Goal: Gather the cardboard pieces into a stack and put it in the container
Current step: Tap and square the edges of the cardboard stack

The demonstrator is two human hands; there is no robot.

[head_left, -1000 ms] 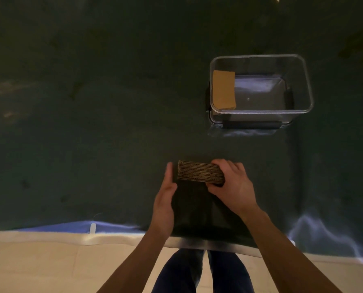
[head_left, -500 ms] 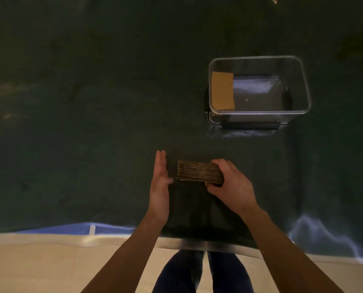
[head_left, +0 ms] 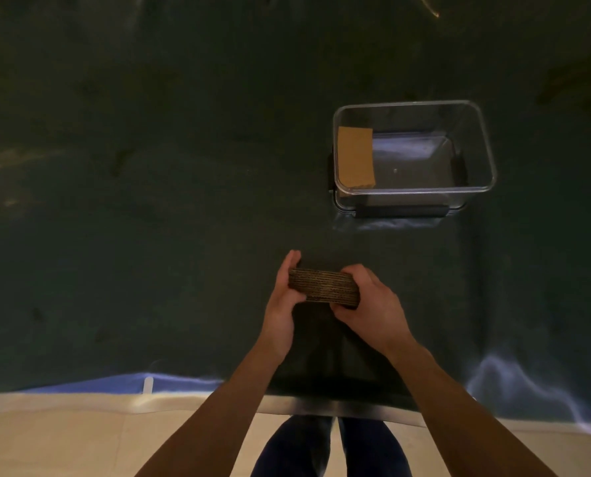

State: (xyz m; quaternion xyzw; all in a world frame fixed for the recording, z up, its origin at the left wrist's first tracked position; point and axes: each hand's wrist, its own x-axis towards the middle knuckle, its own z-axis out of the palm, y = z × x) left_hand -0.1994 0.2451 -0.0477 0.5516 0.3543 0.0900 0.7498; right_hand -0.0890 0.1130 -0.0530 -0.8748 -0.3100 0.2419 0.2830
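Both hands now clamp the cardboard stack above the dark surface.

The cardboard stack (head_left: 324, 284), its layered edges facing us, is held between the left hand (head_left: 282, 304) and the right hand (head_left: 369, 306) just above the dark green surface (head_left: 149, 235), near the front edge. Half a second ago the left hand stood open and apart from the stack; now its fingers (head_left: 292, 261) are pressed against the left end with the thumb under it, while the right hand's fingers (head_left: 354, 271) wrap over the right end. The clear container (head_left: 486, 156) sits well apart, farther back and to the right, unmoved, with one cardboard piece (head_left: 355, 157) leaning against its left wall inside.
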